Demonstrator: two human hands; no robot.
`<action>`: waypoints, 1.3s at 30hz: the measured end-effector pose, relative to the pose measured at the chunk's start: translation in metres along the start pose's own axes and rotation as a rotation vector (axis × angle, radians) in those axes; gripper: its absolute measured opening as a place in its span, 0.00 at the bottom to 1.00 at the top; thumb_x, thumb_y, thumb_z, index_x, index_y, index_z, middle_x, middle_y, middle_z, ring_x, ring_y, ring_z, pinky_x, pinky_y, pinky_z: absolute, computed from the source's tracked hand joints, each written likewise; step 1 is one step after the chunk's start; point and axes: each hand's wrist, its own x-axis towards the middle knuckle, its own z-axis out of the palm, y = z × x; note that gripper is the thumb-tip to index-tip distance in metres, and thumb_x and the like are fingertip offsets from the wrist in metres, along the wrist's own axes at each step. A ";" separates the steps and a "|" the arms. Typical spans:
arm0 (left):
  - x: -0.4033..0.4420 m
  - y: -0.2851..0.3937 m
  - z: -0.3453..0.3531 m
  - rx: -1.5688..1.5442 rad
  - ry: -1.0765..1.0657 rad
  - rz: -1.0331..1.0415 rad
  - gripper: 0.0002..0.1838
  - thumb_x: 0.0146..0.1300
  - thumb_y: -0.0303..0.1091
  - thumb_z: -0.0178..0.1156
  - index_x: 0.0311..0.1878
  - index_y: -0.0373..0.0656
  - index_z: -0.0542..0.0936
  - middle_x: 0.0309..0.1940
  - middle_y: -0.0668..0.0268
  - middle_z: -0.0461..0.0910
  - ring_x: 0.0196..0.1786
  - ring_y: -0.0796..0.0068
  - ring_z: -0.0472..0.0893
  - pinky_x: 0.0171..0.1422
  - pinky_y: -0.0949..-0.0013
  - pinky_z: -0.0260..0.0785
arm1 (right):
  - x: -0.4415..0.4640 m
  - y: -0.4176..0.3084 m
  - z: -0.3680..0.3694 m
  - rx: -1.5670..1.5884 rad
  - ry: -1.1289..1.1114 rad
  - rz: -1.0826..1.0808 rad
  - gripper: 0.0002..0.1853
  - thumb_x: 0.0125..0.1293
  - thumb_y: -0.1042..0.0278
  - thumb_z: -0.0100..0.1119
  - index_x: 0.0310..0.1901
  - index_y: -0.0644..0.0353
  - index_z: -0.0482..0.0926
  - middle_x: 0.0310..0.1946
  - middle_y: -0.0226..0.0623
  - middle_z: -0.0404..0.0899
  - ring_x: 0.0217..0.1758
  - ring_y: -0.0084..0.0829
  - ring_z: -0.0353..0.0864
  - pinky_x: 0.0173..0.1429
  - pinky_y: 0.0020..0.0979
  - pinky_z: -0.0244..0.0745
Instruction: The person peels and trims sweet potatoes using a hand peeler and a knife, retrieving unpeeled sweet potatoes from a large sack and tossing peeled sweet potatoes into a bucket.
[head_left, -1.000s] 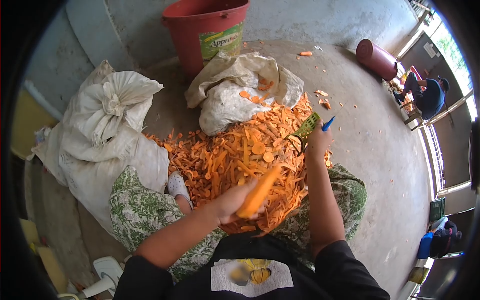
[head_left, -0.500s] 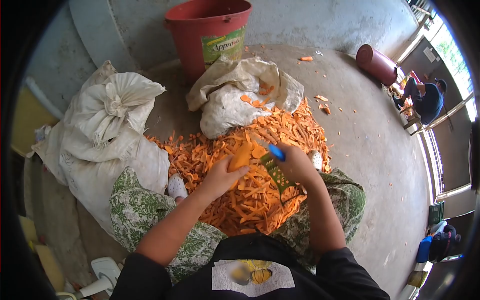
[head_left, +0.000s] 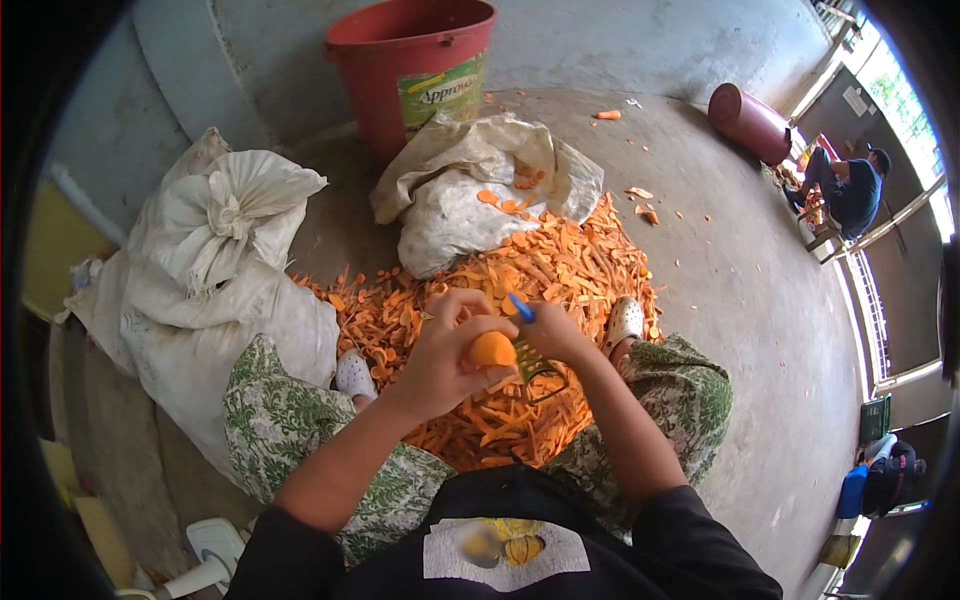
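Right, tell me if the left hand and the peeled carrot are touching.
Touching: the head view shows the left hand wrapped around the peeled carrot.

Just one head cam here, facing forward and tipped steeply down.
Wide fisheye look with dark curved edges: the wearer's shirt [head_left: 506, 550] is right up close along the bottom, left hand [head_left: 450, 350] and right hand [head_left: 550, 333] sit near mid-frame, red bucket [head_left: 375, 90] and wall [head_left: 620, 45] farther out up top. Floor [head_left: 760, 320] bends away on the right, toward a seated person [head_left: 860, 195] way off.
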 end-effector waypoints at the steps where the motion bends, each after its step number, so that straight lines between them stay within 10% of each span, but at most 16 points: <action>1: -0.004 -0.001 0.004 -0.050 0.023 -0.129 0.15 0.51 0.37 0.65 0.38 0.41 0.75 0.37 0.63 0.70 0.39 0.77 0.71 0.42 0.73 0.65 | 0.001 -0.005 0.011 0.094 -0.061 -0.067 0.12 0.57 0.62 0.53 0.32 0.63 0.77 0.23 0.45 0.77 0.29 0.41 0.78 0.36 0.37 0.70; 7: -0.009 -0.019 0.012 -0.513 0.111 -0.551 0.13 0.53 0.26 0.62 0.42 0.40 0.73 0.40 0.67 0.70 0.44 0.79 0.72 0.49 0.76 0.66 | -0.006 -0.025 0.058 1.062 -0.059 -0.294 0.14 0.60 0.62 0.50 0.42 0.63 0.76 0.29 0.37 0.77 0.31 0.26 0.75 0.37 0.27 0.70; 12: -0.010 -0.026 -0.004 -0.492 -0.096 -0.760 0.17 0.50 0.27 0.63 0.44 0.39 0.73 0.40 0.64 0.74 0.43 0.76 0.76 0.47 0.73 0.67 | -0.001 -0.015 0.028 1.110 -0.018 -0.006 0.11 0.60 0.68 0.46 0.37 0.65 0.75 0.23 0.30 0.73 0.23 0.23 0.70 0.29 0.27 0.66; 22: -0.017 -0.047 0.018 -0.217 -0.233 -0.841 0.28 0.45 0.31 0.63 0.51 0.40 0.66 0.36 0.59 0.75 0.41 0.65 0.77 0.47 0.67 0.67 | -0.042 -0.060 -0.011 -0.048 0.184 -0.131 0.07 0.51 0.69 0.53 0.27 0.64 0.70 0.22 0.51 0.73 0.29 0.50 0.75 0.34 0.44 0.68; 39: -0.019 -0.036 0.011 -0.201 -0.207 -0.640 0.19 0.41 0.30 0.64 0.40 0.43 0.73 0.27 0.61 0.78 0.33 0.65 0.79 0.38 0.69 0.69 | -0.014 -0.021 -0.014 -0.049 0.019 0.082 0.09 0.52 0.67 0.54 0.33 0.64 0.75 0.24 0.51 0.76 0.29 0.48 0.77 0.35 0.42 0.70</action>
